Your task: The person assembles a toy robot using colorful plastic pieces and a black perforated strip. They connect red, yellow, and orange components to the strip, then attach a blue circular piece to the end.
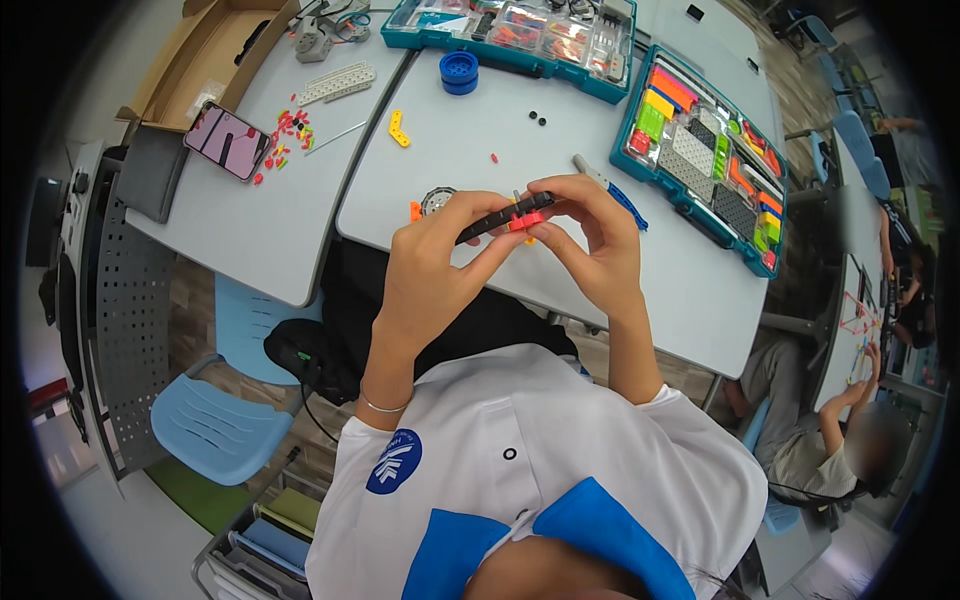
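Observation:
Both hands come together above the near edge of the white table. My left hand (432, 262) pinches a black flat building beam (487, 222) with thumb and fingers. From the other side, my right hand (597, 240) grips the beam's far end, with a red piece (525, 220) pressed against it between the thumbs. A short grey pin or axle sticks up from the beam there. Just behind my left hand lie a round grey gear-like wheel (437, 201) and an orange piece (415, 211), both partly hidden by my fingers.
Teal cases of sorted building parts (640, 140) stand at the back and right. A blue wheel (459, 72), a yellow angled beam (399, 129) and a blue-handled tool (625, 205) lie around. A phone (227, 141) rests left beside small connectors. Another person (820, 440) sits at right.

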`<state>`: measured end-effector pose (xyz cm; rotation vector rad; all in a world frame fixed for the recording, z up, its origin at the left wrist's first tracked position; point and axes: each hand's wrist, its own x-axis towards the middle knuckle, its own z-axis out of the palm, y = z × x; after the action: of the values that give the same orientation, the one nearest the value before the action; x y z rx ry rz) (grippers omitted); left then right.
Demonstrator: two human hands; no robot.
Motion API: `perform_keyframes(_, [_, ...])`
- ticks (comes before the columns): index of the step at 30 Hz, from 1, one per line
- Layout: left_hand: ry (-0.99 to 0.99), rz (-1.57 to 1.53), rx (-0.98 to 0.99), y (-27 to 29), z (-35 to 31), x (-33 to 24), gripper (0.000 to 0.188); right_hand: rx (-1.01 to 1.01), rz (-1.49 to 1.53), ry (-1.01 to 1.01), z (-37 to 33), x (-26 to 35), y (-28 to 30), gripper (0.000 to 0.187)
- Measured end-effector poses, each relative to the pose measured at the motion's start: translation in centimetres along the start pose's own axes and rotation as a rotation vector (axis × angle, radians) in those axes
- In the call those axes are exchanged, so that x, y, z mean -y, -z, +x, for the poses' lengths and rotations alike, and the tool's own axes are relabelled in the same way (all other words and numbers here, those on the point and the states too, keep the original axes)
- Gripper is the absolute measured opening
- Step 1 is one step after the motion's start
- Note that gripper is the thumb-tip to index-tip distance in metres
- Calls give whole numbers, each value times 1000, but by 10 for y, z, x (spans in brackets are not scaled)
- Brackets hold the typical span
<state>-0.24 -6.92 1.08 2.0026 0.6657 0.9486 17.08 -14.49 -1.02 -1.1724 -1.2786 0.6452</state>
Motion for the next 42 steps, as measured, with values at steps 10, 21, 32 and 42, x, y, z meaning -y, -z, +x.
perform_keyframes(10, [-22,-60,-7,-1,6,4,22,-10,-91,34,4,8,1,30])
perform_keyframes(21, [46,-115,-6,3,3,2,20,-9,-93,2,6,13,-4,26])
perform_keyframes(32, [403,-371,170,31,-6,2,16,267,31,-335,3,21,8,24])
perform_keyframes(42, [197,-56,202,36,-40,7,27,119,-252,-142,-18,10,20,20])
